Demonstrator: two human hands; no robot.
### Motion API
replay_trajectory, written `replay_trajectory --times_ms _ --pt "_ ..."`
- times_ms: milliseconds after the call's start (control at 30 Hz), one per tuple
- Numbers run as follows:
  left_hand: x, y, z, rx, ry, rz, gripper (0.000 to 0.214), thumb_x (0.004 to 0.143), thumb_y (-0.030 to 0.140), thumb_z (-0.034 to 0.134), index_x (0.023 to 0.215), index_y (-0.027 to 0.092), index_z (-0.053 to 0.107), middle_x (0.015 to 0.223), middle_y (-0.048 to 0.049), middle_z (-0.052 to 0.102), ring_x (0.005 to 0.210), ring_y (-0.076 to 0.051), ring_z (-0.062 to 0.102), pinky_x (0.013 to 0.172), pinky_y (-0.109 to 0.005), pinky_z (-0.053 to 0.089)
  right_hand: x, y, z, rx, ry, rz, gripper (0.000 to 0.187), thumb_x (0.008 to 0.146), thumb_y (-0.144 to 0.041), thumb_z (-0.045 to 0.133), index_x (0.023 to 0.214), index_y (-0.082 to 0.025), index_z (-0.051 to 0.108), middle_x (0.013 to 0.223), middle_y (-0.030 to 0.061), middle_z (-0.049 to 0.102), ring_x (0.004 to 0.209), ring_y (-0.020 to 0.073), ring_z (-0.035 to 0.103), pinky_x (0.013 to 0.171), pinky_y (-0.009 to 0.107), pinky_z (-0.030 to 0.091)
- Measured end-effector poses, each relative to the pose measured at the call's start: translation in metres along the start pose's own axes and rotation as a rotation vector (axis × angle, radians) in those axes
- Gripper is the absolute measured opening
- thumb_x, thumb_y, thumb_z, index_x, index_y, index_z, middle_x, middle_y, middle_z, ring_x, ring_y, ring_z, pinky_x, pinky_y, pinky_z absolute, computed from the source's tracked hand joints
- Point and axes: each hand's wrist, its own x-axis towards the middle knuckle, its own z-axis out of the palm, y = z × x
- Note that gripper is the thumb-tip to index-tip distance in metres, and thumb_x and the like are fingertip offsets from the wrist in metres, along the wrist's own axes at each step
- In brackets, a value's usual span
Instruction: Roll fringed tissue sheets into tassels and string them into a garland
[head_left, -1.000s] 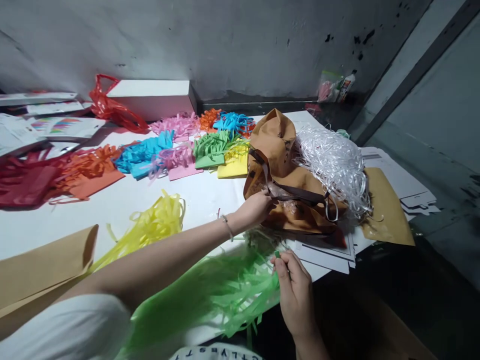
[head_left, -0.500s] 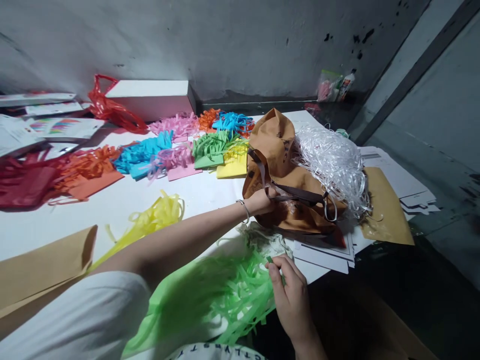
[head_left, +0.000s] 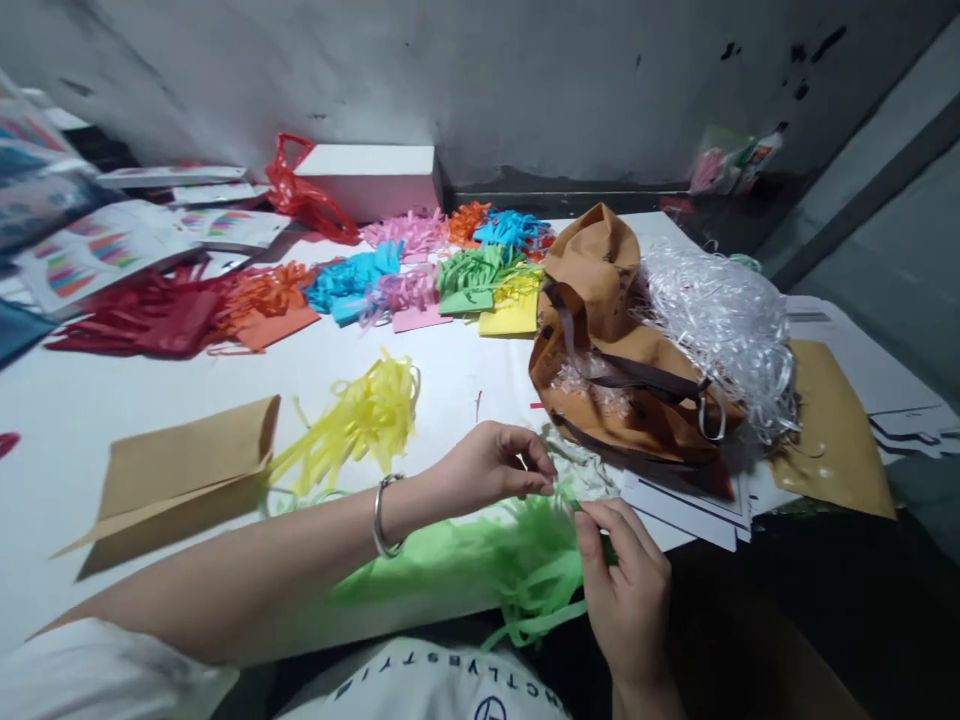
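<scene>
My left hand (head_left: 499,462), with a silver bangle on its wrist, pinches thumb and fingertips together; what lies between them is too small to make out. Just to its right, my right hand (head_left: 626,575) grips the tip of a green fringed paper tassel (head_left: 544,560) between thumb and fingers. The tassel's strips hang below the two hands, over the table's front edge, and its long sheet stretches left under my left forearm. Behind the hands, a brown fabric bag (head_left: 637,420) lies with its mouth towards me, small clear plastic pieces (head_left: 592,385) inside.
Yellow paper strips (head_left: 375,410) and a folded brown paper sheet (head_left: 187,450) lie on the left. Coloured fringed bundles (head_left: 420,300) line the back, before a white box (head_left: 367,180) and a red plastic bag (head_left: 304,195). Shiny white string (head_left: 720,320) is heaped right of the brown bag.
My left hand has come out of the brown bag and moved down beside my right hand. My right hand still holds the green tassel's tip. The view has swung left.
</scene>
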Motion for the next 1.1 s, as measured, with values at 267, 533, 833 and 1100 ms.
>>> replay_trajectory --times_ms 267,533,833,1100 --pt "-0.065 -0.004 0.001 -0.264 0.15 -0.074 0.02 0.064 0.025 0.082 0.07 0.012 0.068 0.07 -0.002 0.067 0.063 -0.011 0.062 0.059 -0.02 0.05 0.002 -0.033 0.022 0.004 -0.207 -0.168 0.016 0.093 -0.007 0.056 0.098 -0.021 0.061 0.081 0.0032 0.064 0.077 0.017 0.06 0.075 0.032 0.051" --pt "-0.099 -0.011 -0.006 -0.271 0.168 -0.091 0.018 0.065 0.023 0.081 0.072 0.012 0.069 0.07 -0.002 0.068 0.064 -0.011 0.062 0.06 -0.021 0.051 0.004 -0.055 0.024 -0.007 -0.362 -0.282 0.015 0.093 -0.006 0.055 0.092 -0.021 0.058 0.075 0.0012 0.061 0.071 0.0155 0.056 0.073 0.034 0.048" --pt "-0.125 -0.02 -0.005 -0.07 0.198 0.138 0.013 0.076 0.024 0.079 0.077 0.014 0.072 0.076 -0.0048 0.073 0.068 -0.014 0.066 0.063 -0.022 0.053 0.005 -0.07 0.027 0.017 -0.513 -0.258 0.014 0.094 -0.011 0.053 0.086 -0.022 0.058 0.073 -0.0003 0.06 0.07 0.0152 0.055 0.07 0.032 0.046" --pt "-0.14 -0.017 -0.012 0.149 0.153 0.256 0.012 0.089 0.022 0.066 0.091 0.015 0.075 0.081 -0.0061 0.075 0.071 -0.013 0.066 0.066 -0.021 0.051 -0.004 -0.07 0.031 0.077 -0.582 -0.189 0.012 0.097 -0.012 0.051 0.093 -0.021 0.057 0.081 0.0007 0.062 0.077 0.0158 0.056 0.071 0.03 0.045"
